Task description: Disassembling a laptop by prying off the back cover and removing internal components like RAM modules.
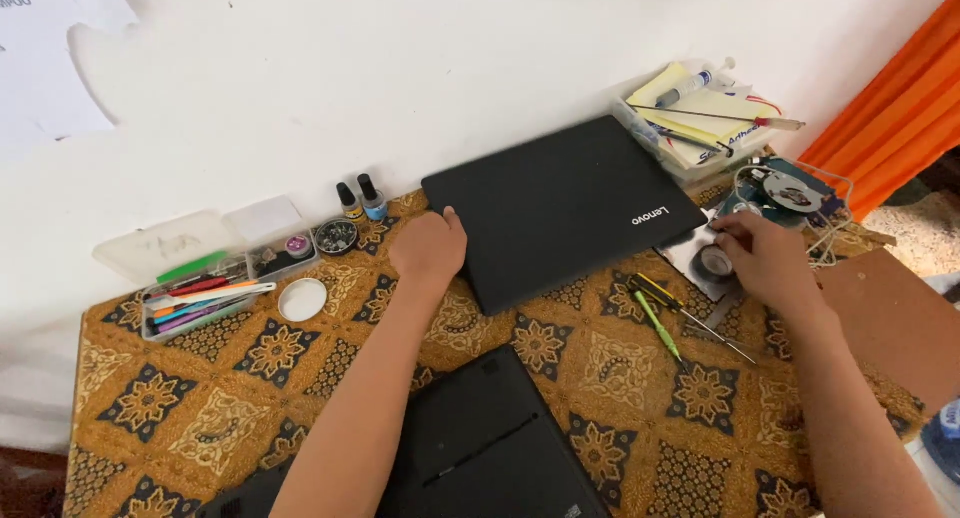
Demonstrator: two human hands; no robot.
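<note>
A patterned brown cloth [250,378] covers the table. A closed black laptop [560,208] lies flat at upper centre, angled. A second black laptop [480,448] sits at the bottom centre. The left hand [428,248] rests loosely curled on the upper laptop's left edge. The right hand [765,258], fingers bent, touches a tape roll [714,263] right of centre. Screwdrivers [670,313] lie between the hands.

Tray of pens [195,300], white round lid [302,300], 2 small bottles [361,200], screwdrivers [668,313] on patterned cloth [200,398]; orange curtain [890,118] at right.
</note>
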